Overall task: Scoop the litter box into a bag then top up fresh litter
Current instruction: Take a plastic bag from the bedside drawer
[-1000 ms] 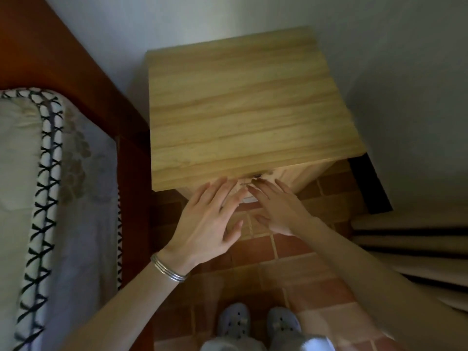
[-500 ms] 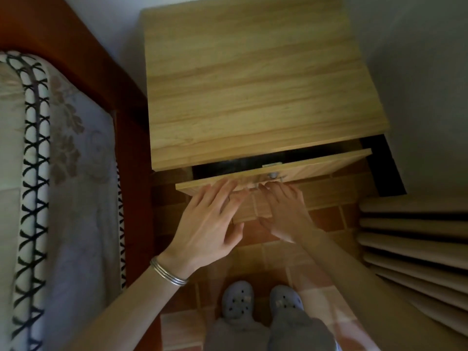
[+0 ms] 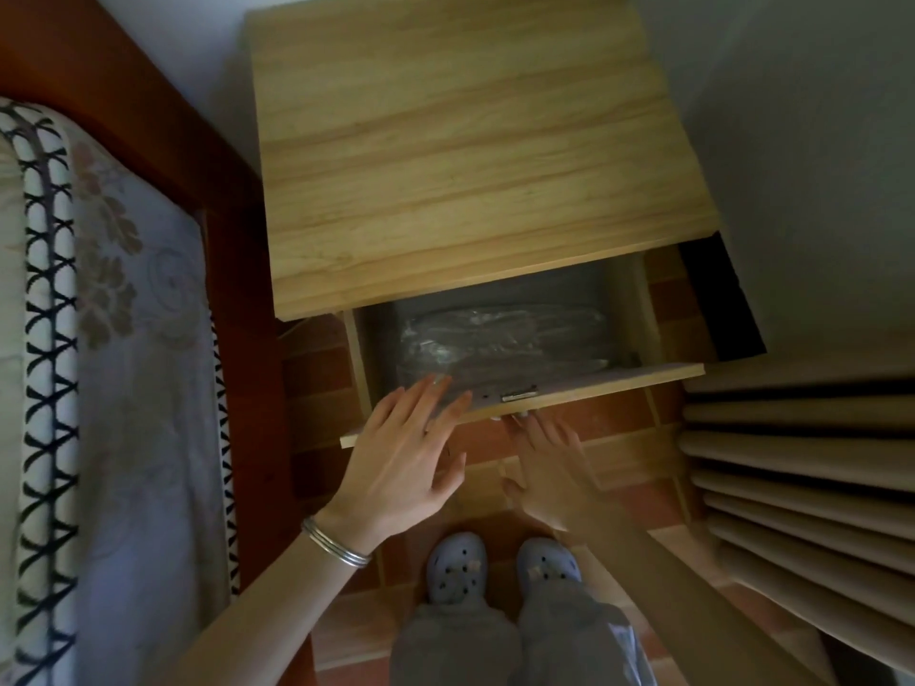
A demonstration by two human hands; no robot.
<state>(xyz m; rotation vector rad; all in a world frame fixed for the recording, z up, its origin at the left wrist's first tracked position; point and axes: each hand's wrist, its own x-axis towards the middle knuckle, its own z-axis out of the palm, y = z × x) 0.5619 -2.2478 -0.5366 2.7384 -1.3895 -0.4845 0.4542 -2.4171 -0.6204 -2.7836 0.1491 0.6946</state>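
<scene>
Change: drawer (image 3: pixel 584 386) pulled further out, bags (image 3: pixel 500 346) now visible
Left hand (image 3: pixel 401 462): mine, fingers spread, over drawer front
Right hand (image 3: pixel 554 467): mine, fingertips under front, grip unclear

open drawer (image 3: pixel 584 388) mouth clear, plastic bags (image 3: pixel 500 344) inside, nightstand top (image 3: pixel 470 151) overhanging

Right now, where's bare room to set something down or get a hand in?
Nightstand top is fully bare. The open drawer is mostly filled by a plastic-wrapped bundle; only a thin strip along its left wall. Left hand and right hand crowd the drawer front.
</scene>
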